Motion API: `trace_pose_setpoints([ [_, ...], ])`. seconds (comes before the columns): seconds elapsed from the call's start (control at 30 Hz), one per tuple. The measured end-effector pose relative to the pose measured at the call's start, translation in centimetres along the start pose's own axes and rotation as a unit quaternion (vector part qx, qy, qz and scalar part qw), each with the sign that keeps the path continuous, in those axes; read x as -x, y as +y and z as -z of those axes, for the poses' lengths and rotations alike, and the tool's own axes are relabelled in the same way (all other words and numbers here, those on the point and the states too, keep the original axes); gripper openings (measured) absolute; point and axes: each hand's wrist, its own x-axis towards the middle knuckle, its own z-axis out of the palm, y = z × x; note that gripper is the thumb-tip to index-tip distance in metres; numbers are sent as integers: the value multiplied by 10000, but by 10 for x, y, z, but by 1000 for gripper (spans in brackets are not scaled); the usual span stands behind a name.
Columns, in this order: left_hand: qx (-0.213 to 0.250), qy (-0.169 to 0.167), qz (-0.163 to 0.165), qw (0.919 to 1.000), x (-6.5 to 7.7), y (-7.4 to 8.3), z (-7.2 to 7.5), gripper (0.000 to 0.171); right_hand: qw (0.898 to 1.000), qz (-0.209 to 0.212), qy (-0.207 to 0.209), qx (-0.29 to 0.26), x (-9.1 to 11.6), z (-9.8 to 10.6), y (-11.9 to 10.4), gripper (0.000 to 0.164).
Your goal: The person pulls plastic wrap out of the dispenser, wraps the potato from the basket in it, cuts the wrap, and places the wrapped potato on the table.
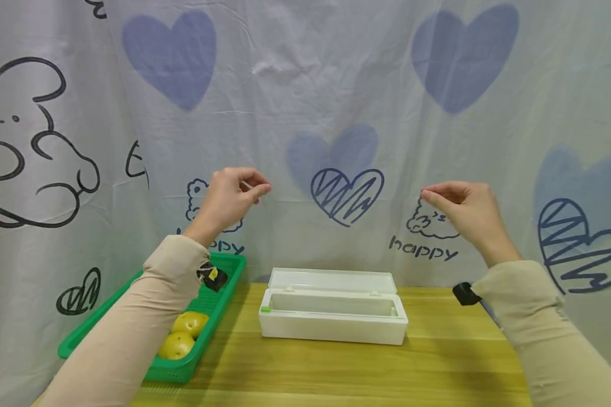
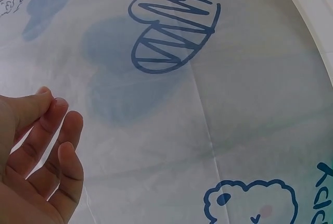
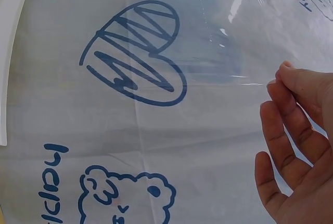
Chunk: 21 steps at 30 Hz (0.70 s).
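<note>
at the upper right of the right wrist view, the film [image 3: 240,0] looks like clear plastic with sharp glossy glints. in the head view, smooth white plastic forms the lower-middle box [image 1: 333,330], on a faintly shiny wood-grain tabletop [image 1: 285,373]. the lower-left basket [image 1: 170,374] is perforated plastic, the sleeves [image 1: 132,316] at both lower sides matt cloth, the curtain [image 1: 565,85] behind creased, with a soft sheen.

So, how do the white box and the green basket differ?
The white box has a lid, swung open at its back; the green basket shows none. The box lies crosswise on the table, while the basket slants away, partly hidden by the left sleeve. Yellow rounded produce sits in the basket; none shows in the box. Both stand open at the top.
</note>
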Motion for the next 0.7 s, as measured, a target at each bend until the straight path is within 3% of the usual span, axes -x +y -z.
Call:
trace_pose_setpoints([
  [0.7,-20,217,-150,9996,6,15,18,13,9991,97,233,-331,6,12,-13,43],
])
